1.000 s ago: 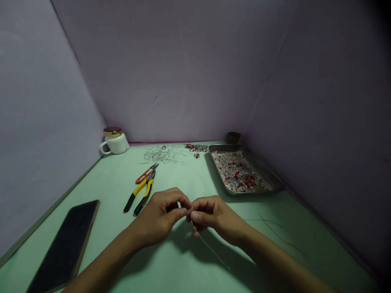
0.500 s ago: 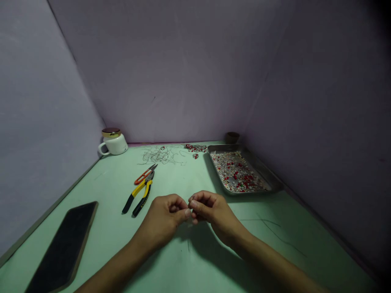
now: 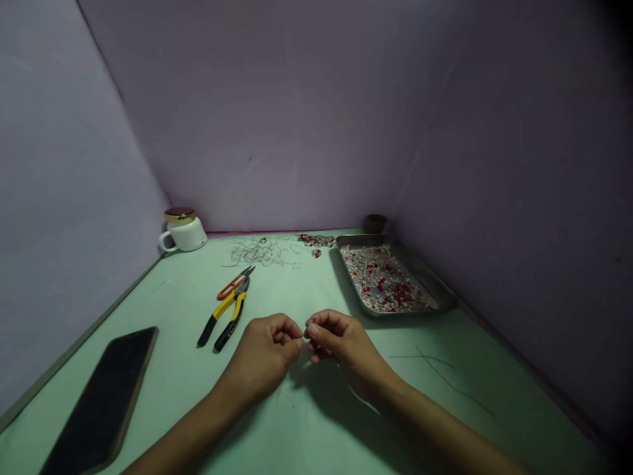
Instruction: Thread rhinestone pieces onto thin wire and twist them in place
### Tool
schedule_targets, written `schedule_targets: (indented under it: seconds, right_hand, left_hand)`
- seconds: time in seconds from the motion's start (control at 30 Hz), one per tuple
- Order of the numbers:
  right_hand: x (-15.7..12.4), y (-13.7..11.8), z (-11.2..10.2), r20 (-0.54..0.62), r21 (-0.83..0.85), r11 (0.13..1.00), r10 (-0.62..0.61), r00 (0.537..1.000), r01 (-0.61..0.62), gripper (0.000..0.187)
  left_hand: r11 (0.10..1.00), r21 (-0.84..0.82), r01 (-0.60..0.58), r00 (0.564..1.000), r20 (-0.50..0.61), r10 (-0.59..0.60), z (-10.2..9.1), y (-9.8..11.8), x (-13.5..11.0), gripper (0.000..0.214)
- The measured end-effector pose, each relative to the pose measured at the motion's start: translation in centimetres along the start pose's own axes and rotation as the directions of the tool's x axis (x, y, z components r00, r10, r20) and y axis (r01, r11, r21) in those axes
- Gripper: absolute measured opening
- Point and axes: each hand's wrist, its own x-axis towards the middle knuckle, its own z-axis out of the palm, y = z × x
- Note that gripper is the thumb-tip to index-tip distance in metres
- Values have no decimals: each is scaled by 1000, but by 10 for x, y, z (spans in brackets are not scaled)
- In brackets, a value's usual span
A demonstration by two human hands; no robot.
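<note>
Head view: left hand (image 3: 267,346) and right hand (image 3: 342,338) are both pinched tight on a tiny piece (image 3: 305,336) over the bench (image 3: 291,297). Just a finger-covered speck, so can't tell where its long axis points.

1 phone (image 3: 101,402), flat on green tabletop (image 3: 171,290), near left, screen dark, slanted. 1 white mug (image 3: 190,235), back left corner, handle pointing left, lid (image 3: 180,212) on, dark red top with gold band. 1 small dark pot (image 3: 376,224), back right. 3 walls: left wall (image 3: 54,218), back wall (image 3: 277,99) with 1 dark mark (image 3: 250,159), shadowed right wall (image 3: 524,198).
</note>
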Motion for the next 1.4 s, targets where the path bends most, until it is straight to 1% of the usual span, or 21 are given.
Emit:
schedule_targets:
  seconds: [0.07, 0.27, 0.4, 0.5, 0.7, 0.83, 1.03, 1.17, 1.4]
  right_hand:
    - [0, -1, 0, 12, 5, 1000, 8, 1000, -8, 28]
    - [-1, -2, -1, 33, -8, 1000, 21, 999, -20, 29]
    - [0, -1, -2, 68, -9, 1000, 10, 998, -9, 29]
    - [1, -1, -4, 104, 23, 999, 22, 994, -25, 29]
    - [1, -3, -4, 109, 92, 993, 60, 992, -70, 25]
    - [1, -3, -4, 130, 154, 982, 90, 987, -110, 24]
    - [2, -2, -6, 125, 170, 980, 85, 988, -106, 24]
    - [3, -1, -6, 107, 144, 984, 91, 990, -106, 24]
    - [3, 2, -6, 52, 89, 993, 70, 996, -74, 24]
  left_hand:
    - [998, 62, -32, 999, -24, 33, -2, 1, -1, 6]
    - [963, 234, -135, 988, -36, 147, -8, 4, -4, 12]
    - [939, 298, -173, 981, -28, 190, -11, 5, -6, 14]
    - [914, 346, -211, 972, -23, 234, -12, 5, -7, 15]
    - [867, 423, -263, 954, -23, 300, -13, 4, -9, 15]
    - [859, 438, -264, 953, -19, 303, -14, 6, -10, 15]
    - [850, 458, -262, 953, -17, 303, -16, 7, -10, 14]
    - [858, 452, -243, 960, -15, 280, -16, 8, -11, 14]
    - [851, 463, -250, 959, -6, 285, -17, 9, -13, 15]
